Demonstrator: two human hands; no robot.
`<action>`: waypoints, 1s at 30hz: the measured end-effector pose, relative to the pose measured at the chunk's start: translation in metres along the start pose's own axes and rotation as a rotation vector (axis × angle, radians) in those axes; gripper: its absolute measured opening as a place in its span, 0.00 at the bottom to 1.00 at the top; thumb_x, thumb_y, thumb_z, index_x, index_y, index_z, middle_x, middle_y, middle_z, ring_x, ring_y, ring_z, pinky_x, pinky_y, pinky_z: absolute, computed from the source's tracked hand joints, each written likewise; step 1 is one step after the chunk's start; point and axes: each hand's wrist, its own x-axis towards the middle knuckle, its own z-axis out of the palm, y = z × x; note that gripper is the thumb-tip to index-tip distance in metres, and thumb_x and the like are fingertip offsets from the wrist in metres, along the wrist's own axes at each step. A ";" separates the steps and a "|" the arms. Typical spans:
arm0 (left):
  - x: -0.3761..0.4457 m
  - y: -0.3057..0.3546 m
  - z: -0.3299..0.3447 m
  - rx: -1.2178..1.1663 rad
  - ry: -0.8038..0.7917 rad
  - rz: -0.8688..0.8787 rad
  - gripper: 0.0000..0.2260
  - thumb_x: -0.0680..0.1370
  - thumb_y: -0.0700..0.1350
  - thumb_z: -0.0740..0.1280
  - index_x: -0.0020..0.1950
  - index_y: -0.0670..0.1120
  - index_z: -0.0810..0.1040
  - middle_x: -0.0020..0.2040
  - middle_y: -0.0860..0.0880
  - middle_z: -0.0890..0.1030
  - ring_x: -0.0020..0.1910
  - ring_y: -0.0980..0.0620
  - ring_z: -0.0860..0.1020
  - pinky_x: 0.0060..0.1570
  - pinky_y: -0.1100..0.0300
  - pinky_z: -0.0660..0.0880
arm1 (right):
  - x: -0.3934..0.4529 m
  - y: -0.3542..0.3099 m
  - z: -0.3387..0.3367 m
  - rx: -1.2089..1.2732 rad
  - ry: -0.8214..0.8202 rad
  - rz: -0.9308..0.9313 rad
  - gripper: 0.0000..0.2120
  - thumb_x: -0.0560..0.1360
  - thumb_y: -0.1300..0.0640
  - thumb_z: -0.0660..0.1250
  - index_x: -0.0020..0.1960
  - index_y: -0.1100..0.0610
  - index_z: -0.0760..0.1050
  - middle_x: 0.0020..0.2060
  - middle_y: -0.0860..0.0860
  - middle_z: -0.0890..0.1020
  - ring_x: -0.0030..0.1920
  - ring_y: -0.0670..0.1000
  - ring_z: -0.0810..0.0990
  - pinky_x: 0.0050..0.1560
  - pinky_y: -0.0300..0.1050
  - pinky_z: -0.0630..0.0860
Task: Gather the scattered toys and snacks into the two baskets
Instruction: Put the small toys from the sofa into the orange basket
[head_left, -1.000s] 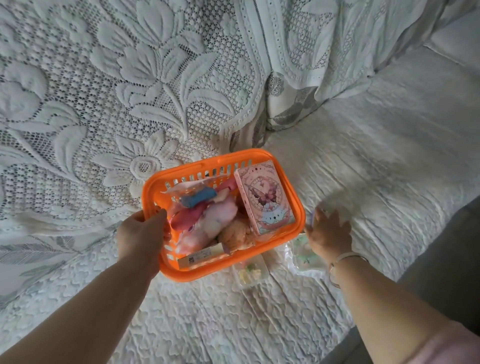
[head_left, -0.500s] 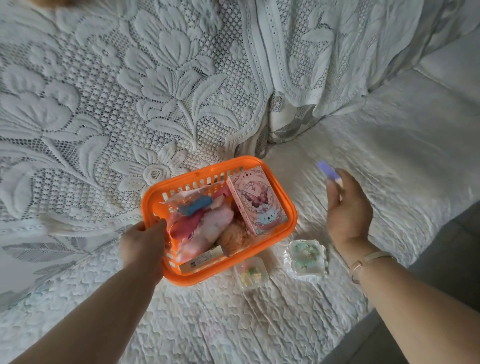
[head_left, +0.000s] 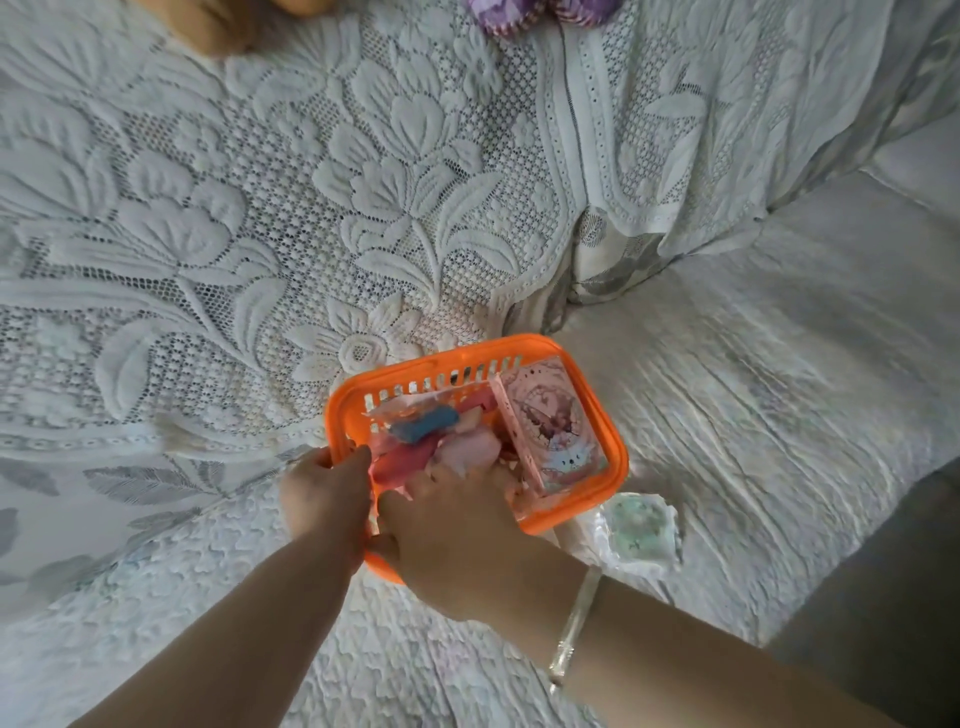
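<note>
An orange plastic basket (head_left: 614, 447) sits on the white quilted sofa seat. It holds a pink patterned box (head_left: 556, 426), a blue piece (head_left: 423, 423) and pink soft toys (head_left: 480, 448). My left hand (head_left: 324, 499) grips the basket's near left rim. My right hand (head_left: 452, 535) is over the near side of the basket, its fingertips down among the toys; whatever is under them is hidden. A clear packet with a pale green snack (head_left: 640, 527) lies on the seat just right of the basket.
A white lace cover (head_left: 363, 208) drapes the sofa back behind the basket. A purple knitted thing (head_left: 519, 13) and a tan thing (head_left: 223, 26) show at the top edge. The seat's front edge and dark floor (head_left: 883, 597) are at lower right.
My right hand picked up a small purple piece from the seat, then moved left into the basket. The small packet in front of the basket is now hidden by my arm.
</note>
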 end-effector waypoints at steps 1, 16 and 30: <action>-0.001 0.000 0.000 -0.001 0.001 -0.003 0.06 0.74 0.40 0.69 0.41 0.38 0.82 0.37 0.40 0.81 0.34 0.45 0.76 0.34 0.57 0.71 | 0.000 0.000 0.001 -0.013 -0.093 -0.046 0.13 0.82 0.50 0.54 0.64 0.50 0.70 0.58 0.52 0.75 0.61 0.59 0.71 0.48 0.53 0.67; 0.000 0.007 0.015 -0.024 -0.059 -0.037 0.07 0.76 0.43 0.69 0.39 0.44 0.82 0.35 0.43 0.82 0.35 0.43 0.78 0.42 0.50 0.77 | -0.006 0.095 -0.010 0.267 0.326 0.251 0.27 0.80 0.42 0.42 0.78 0.46 0.45 0.78 0.50 0.40 0.77 0.50 0.39 0.76 0.57 0.42; 0.009 0.000 0.016 0.014 -0.019 -0.045 0.07 0.77 0.42 0.69 0.38 0.43 0.81 0.36 0.42 0.82 0.37 0.44 0.78 0.44 0.49 0.76 | -0.109 0.184 0.121 0.301 -0.147 1.061 0.37 0.78 0.36 0.54 0.77 0.46 0.37 0.77 0.55 0.37 0.77 0.59 0.42 0.74 0.60 0.51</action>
